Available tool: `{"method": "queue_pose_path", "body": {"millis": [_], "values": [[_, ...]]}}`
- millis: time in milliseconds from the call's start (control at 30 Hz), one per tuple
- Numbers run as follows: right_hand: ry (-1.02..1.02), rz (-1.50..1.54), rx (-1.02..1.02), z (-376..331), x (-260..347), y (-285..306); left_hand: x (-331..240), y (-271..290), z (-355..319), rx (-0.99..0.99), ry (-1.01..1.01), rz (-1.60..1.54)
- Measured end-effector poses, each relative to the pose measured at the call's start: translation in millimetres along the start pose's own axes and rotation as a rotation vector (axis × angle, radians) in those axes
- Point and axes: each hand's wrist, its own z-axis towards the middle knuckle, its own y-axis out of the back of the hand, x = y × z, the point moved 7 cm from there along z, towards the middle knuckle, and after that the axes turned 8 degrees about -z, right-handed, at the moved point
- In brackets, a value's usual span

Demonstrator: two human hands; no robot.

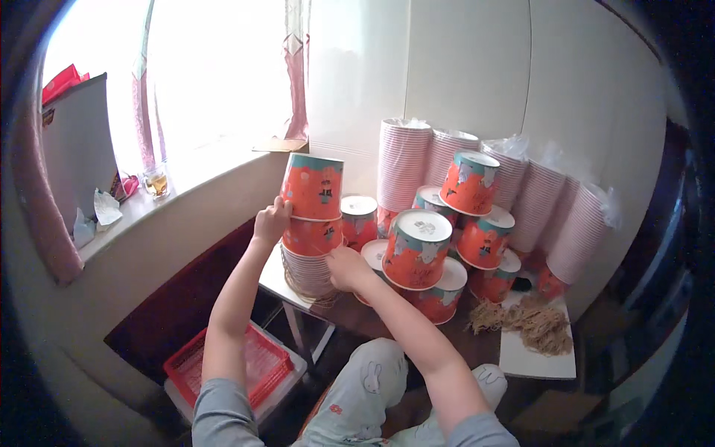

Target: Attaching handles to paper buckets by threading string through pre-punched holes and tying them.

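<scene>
Upside-down orange paper buckets with a green band stand nested in a stack (307,274) at the table's left end. The topmost paper bucket (316,182) rises well above the one under it (309,237). My left hand (272,220) is closed on the lower left edge of that top bucket. My right hand (348,268) is closed against the stack's right side, near the rim of the second bucket; what its fingers pinch is too small to make out. Thin tan strings (316,296) hang round the base of the stack.
More upside-down buckets (418,249) are piled right of the stack. Tall columns of nested pink-white buckets (404,164) in clear plastic line the wall. A tangle of tan string (540,324) lies on the table's right end. A red basket (261,365) sits low on the left.
</scene>
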Motion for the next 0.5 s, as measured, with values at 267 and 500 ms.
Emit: {"method": "queue_pose_path", "body": {"millis": [267,500], "values": [[0.084,-0.035,0.090,-50,23,-46,-15,15,-41,0.015,0.045,-0.128],[-0.028,-0.180,-0.402,-78,-13,29,-48,71,23,-0.103,-0.014,-0.292]]}}
